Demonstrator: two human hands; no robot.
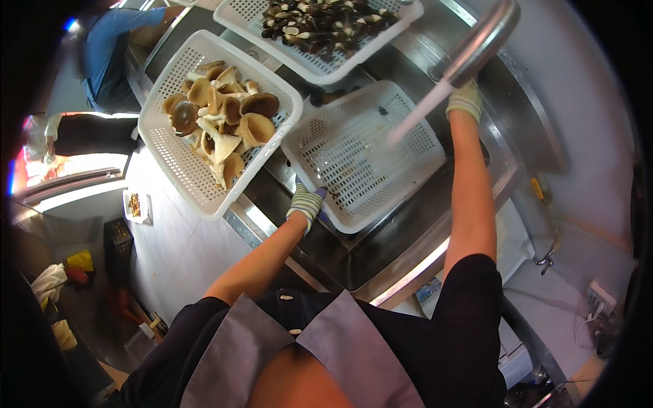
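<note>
A white perforated plastic basket (367, 153) sits in the steel sink, with small dark bits on its bottom. My left hand (306, 204), in a striped knit glove, grips its near-left rim. Water (422, 112) streams from the metal faucet (476, 44) into this basket. My right hand (466, 100), gloved alike, reaches up beside the faucet; its fingers are hidden behind the spout and what they touch cannot be seen. To the left, a second white basket (160, 112) holds large tan mushrooms (221, 132).
At the back stands another white basket (323, 71) of small dark-capped mushrooms (326, 27). The sink's steel rim (408, 272) runs along my front. A person in blue (112, 51) is at the upper left. A small white tray (136, 206) lies on the floor. A tap (546, 260) is at the right.
</note>
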